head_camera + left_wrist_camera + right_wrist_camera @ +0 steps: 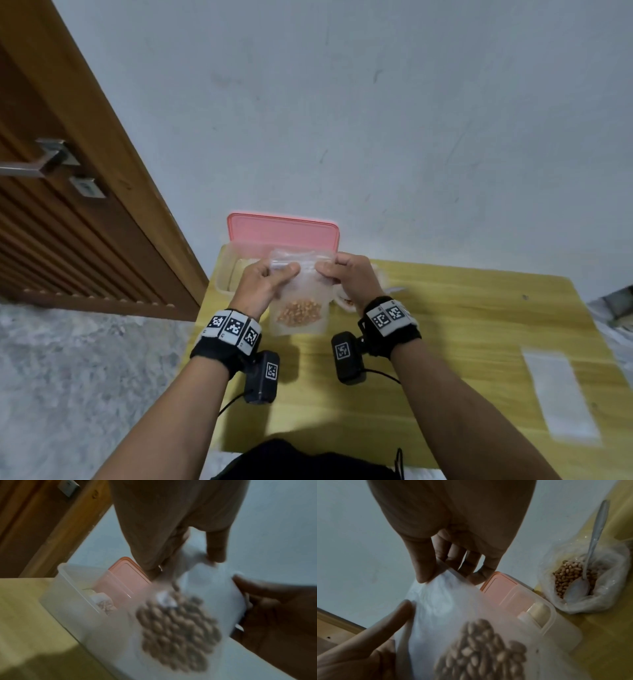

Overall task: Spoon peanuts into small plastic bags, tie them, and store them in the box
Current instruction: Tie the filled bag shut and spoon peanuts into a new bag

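A small clear plastic bag (301, 291) with peanuts (298, 311) in its bottom hangs above the yellow table, held up by both hands at its top edge. My left hand (270, 277) pinches the top left corner; my right hand (339, 274) pinches the top right. The same bag (197, 601) fills the left wrist view, and in the right wrist view the bag (447, 612) is pinched between thumb and fingers (426, 566). Behind it stands the clear storage box (227, 274) with its pink lid (284, 229) leaning on the wall. A filled bag (104, 604) lies inside the box.
A big open bag of peanuts (573, 577) with a metal spoon (590, 550) in it sits right of the box. A stack of flat empty bags (561, 394) lies at the table's right. A wooden door (51, 205) stands to the left.
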The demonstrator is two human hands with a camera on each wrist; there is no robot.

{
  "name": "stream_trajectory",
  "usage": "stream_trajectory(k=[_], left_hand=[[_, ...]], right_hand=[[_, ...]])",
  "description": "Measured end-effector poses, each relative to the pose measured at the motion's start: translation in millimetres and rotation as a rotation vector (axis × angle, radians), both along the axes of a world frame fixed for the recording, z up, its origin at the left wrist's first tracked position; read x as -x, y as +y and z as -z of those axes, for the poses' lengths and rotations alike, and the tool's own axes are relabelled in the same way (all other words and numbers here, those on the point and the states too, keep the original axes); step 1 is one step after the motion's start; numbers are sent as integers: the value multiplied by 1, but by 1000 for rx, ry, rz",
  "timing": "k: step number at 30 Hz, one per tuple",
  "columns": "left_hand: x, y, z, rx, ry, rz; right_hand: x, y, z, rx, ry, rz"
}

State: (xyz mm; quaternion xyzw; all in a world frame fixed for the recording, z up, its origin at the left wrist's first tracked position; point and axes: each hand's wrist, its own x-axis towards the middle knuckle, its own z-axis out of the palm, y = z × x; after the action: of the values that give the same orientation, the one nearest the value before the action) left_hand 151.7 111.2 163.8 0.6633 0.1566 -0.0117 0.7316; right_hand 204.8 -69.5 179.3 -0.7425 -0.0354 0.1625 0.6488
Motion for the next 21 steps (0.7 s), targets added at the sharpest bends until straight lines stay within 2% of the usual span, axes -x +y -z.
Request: stream_trajectory(k=[3, 5, 8, 13, 21], left_hand=[[-2, -1, -4, 93, -30, -14], [-4, 0, -8, 108, -46, 21], [-9, 1, -8, 31, -41, 74], [-12, 10, 4, 64, -23, 70], [-8, 38, 10, -105, -18, 174]], right_hand=[[-1, 7, -3, -19, 0, -13], [-1, 10, -7, 30, -30, -86], [-2, 14, -10, 101, -128, -148], [-10, 20, -6, 223, -193, -159], [-14, 40, -10, 419, -289, -335]])
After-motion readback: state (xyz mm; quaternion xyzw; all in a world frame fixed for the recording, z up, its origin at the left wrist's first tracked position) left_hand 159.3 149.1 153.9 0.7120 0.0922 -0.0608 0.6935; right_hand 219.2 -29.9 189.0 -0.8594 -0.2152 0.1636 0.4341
